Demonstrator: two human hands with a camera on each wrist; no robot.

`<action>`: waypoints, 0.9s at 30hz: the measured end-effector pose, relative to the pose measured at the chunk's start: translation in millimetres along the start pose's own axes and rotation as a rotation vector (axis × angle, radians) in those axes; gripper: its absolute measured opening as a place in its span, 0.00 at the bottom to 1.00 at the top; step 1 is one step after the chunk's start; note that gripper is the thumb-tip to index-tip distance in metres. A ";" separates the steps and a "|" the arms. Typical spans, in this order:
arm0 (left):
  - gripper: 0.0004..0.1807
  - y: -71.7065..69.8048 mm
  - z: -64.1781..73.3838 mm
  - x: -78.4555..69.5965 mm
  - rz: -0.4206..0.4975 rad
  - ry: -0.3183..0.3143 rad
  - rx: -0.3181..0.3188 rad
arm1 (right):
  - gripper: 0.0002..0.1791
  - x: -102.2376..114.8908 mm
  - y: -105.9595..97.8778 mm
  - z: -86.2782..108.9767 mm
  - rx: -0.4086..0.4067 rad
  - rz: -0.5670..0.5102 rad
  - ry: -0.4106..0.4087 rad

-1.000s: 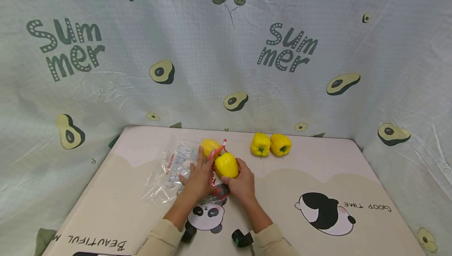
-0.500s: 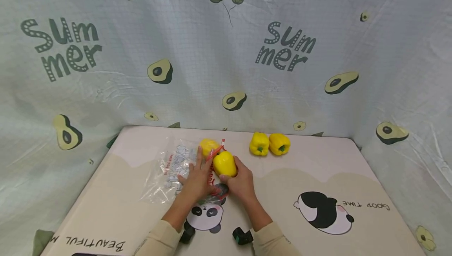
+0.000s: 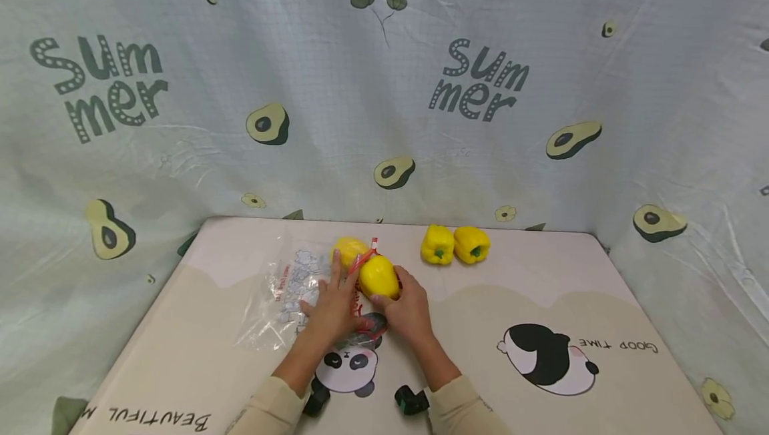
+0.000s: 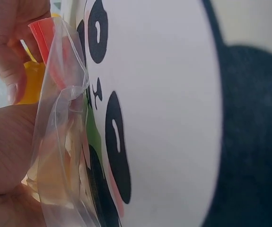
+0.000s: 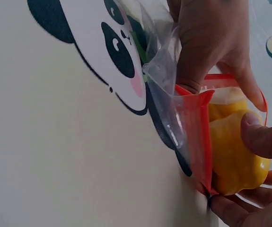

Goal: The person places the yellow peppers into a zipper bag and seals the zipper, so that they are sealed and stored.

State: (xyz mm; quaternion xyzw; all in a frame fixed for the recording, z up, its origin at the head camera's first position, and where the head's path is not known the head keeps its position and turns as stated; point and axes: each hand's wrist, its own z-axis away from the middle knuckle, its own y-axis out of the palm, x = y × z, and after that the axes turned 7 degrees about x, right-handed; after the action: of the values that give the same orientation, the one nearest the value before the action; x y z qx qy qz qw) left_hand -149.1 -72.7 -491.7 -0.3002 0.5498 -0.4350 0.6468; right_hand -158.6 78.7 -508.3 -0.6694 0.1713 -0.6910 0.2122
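Observation:
A clear plastic bag (image 3: 288, 288) with a red zip rim (image 5: 199, 137) lies on the table, with one yellow pepper (image 3: 347, 249) inside it. My left hand (image 3: 335, 296) rests on the bag and holds its upper lip up, the film bunched in that hand (image 4: 8, 151). My right hand (image 3: 402, 300) grips a second yellow pepper (image 3: 378, 277) at the bag's mouth. In the right wrist view this pepper (image 5: 232, 156) sits partly past the red rim, my thumb (image 5: 263, 137) on it. The bag film (image 4: 60, 142) fills the left wrist view.
Two more yellow peppers (image 3: 437, 244) (image 3: 472, 244) sit side by side at the table's back. The table mat (image 3: 541, 288) carries panda prints (image 3: 547, 361). An avocado-print cloth (image 3: 384, 88) hangs behind and on both sides.
My right hand has pushed the held pepper slightly left and further into the bag's mouth. My left hand has stayed on the bag.

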 end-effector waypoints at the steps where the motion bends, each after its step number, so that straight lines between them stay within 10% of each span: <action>1: 0.61 0.1 0.2 -0.1 0.002 0.000 -0.005 | 0.38 -0.6 0.3 0.0 0.005 0.005 -0.008; 16: 0.60 1.3 0.4 -0.8 -0.004 0.006 -0.024 | 0.37 1.2 -3.6 -5.1 0.109 0.001 -0.001; 27: 0.61 1.4 -1.5 -0.3 -0.022 -0.005 -0.023 | 0.33 11.9 13.4 -3.2 -0.033 -0.122 0.056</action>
State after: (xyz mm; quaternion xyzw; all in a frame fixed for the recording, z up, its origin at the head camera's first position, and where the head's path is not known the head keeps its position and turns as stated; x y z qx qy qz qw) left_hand -150.2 -71.7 -493.0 -0.3147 0.5497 -0.4349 0.6401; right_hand -161.2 60.9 -505.3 -0.6624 0.1474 -0.7182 0.1539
